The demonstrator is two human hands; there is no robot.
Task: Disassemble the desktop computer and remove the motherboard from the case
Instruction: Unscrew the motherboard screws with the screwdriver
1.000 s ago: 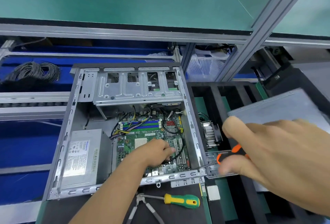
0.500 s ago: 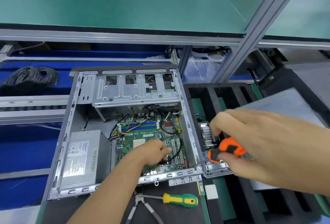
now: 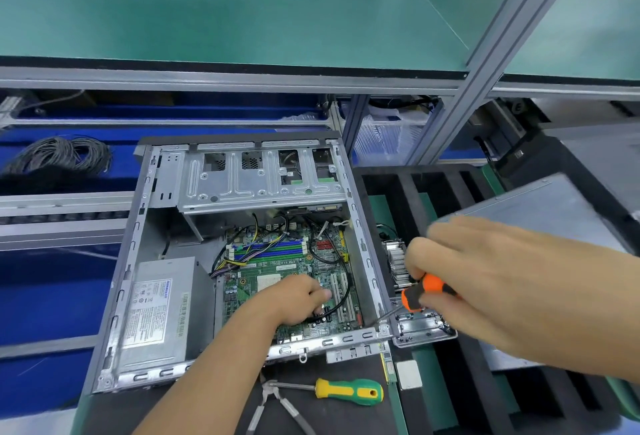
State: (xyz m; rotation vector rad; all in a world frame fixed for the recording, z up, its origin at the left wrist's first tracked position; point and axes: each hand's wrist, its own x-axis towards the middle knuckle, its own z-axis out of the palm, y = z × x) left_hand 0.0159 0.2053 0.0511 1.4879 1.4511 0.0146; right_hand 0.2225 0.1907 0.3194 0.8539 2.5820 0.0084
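A coil of grey cable (image 3: 57, 154) lies at the far left on the blue surface. Next comes the open case (image 3: 138, 226) on the bench, with the silver power supply (image 3: 159, 310) in its left half and the green motherboard (image 3: 277, 261) seated in its right half. The left hand (image 3: 299, 299) reaches into the case, fingers curled down onto the board around a black cable (image 3: 341, 306) (the grip itself is hidden). In front lie pliers (image 3: 277, 403) and a green-yellow screwdriver (image 3: 349, 391). Right of the case, the right hand (image 3: 485, 282) grips an orange-black screwdriver (image 3: 420, 294), its shaft angled toward the case's near right corner.
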